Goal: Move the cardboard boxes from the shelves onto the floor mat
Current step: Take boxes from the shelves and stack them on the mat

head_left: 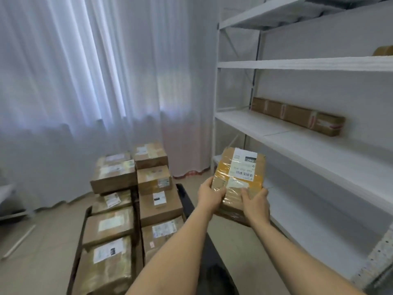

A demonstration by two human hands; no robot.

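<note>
- Head view: both hands hold one taped box [239, 177] in the air at about 4 o'clock from frame centre, between the shelves [297, 145] and the mat [187, 201].
- Left hand [209, 193] grips the box's near-left corner, thumb on top, fingers curled under.
- Right hand [255, 202] grips the near-right edge, fingers spread over the top; its underside is hidden.
- Box is wrapped in glossy film and tape and tilts away from the person. Risk: the slick wrap slides out of the grip, since both hands are on the near end only and the far end is unsupported.
- Stacked boxes [131, 199] fill most of the mat at 7 to 8 o'clock, in two rows, some two high. Risk: little bare mat shows, only a dark strip at 6 o'clock, so the box may land half off the mat or on the floor.
- Risk: setting it on top of a stack could leave it overhanging and tip it, or shove a neighbour off the mat edge.
- Risk: swinging left, the box could clip the top boxes at 8 o'clock and knock them.
- Long box [297, 116] lies on the middle shelf at 2 o'clock, against the wall, well apart from the hands. Another brown item [383, 51] sits at the shelf edge at 1 o'clock, partly cut off; cannot tell what it is. Judgement: task is not done yet.
- Curtain [85, 71] hangs behind the stacks, so a far placement could snag it.
</note>
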